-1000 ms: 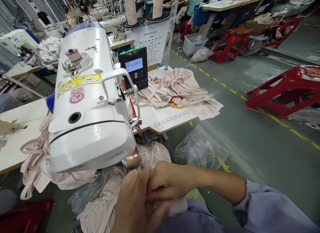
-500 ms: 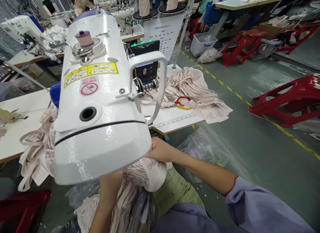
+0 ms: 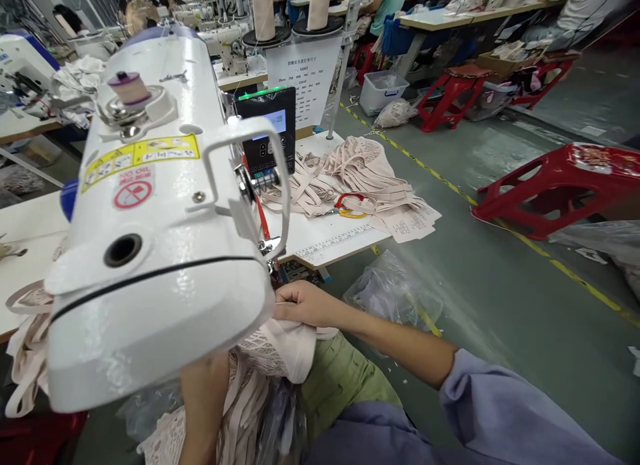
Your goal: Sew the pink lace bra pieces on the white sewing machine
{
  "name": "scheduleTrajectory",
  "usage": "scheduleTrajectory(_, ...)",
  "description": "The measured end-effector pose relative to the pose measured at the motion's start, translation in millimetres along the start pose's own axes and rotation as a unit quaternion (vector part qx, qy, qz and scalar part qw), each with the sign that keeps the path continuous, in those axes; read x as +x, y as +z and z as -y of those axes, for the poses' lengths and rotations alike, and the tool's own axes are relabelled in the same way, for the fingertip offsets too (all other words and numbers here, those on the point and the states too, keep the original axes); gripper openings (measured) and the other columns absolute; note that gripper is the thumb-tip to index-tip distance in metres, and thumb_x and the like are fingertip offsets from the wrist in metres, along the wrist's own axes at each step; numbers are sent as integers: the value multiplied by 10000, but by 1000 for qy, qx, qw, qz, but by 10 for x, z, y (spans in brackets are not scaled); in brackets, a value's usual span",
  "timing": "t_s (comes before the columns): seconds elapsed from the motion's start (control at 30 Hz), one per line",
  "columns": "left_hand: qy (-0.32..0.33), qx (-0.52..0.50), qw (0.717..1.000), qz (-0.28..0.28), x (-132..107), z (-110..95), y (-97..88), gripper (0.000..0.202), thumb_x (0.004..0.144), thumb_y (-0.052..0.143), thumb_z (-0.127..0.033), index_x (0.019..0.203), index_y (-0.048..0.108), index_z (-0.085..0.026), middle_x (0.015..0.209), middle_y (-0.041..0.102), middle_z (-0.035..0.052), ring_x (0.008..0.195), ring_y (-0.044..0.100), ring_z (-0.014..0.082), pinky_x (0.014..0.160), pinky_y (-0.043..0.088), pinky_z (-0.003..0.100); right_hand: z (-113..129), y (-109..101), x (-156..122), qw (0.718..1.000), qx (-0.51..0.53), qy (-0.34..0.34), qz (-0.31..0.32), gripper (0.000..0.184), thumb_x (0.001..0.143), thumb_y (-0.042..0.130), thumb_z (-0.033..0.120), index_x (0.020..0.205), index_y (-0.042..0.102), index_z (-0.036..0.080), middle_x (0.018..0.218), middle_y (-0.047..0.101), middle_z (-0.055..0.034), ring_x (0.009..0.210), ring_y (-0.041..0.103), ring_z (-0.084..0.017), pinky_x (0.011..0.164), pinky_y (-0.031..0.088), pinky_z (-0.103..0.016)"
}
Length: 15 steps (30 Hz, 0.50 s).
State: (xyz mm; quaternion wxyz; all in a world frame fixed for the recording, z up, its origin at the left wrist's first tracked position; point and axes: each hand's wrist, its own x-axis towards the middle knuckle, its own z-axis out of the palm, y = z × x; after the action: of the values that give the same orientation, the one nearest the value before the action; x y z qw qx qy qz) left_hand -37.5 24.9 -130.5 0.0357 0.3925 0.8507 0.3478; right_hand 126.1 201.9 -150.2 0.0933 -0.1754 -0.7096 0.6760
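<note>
A white sewing machine [image 3: 160, 318] fills the left and middle of the head view, and its head hides the needle area. At its right edge, my right hand [image 3: 303, 305] is closed, thumb against fingers, on a pale pink lace bra [image 3: 287, 348]. The bra's smooth cup hangs down over my lap. My left hand [image 3: 207, 372] reaches up beneath the machine head; only its wrist side shows and the fingers are hidden. More pale pink lace pieces and straps [image 3: 245, 405] hang in a bundle between my forearms.
On the table's right part lie a pile of pale pink bras [image 3: 360, 165] and red-and-yellow-handled snips [image 3: 350, 205]. A control panel [image 3: 267, 132] stands behind the machine. Another bundle [image 3: 30, 352] hangs at left. A plastic bag [image 3: 395, 292] and a red stool [image 3: 565, 185] are on the floor.
The view has shifted, so the machine sits further left and lower. More of my right hand's thumb and fingers shows beside the machine head. The panel's screen is now more visible.
</note>
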Motion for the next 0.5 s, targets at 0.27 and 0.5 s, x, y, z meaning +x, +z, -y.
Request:
scheduleTrajectory(0.27, 0, -113, 993, 21, -1008, 228, 598, 753, 913, 520, -444, 1535, 198, -166, 1560, 293, 213, 1451, 328, 319, 1157, 345, 488, -174, 1, -206, 997, 61, 16, -43, 476, 820, 680, 556, 643, 480, 161, 607, 391, 57, 563, 327, -80, 527, 241, -225)
scheduleTrajectory(0.5, 2, -23, 990, 136, -1343, 147, 1300, 766, 881, 537, -524, 1469, 302, -93, 1518, 322, 302, 1465, 272, 418, 1169, 288, 579, -244, 2, -353, 997, 47, 5, -62, 485, 863, 618, 569, 644, 454, 168, 622, 372, 56, 570, 319, -86, 551, 246, -233)
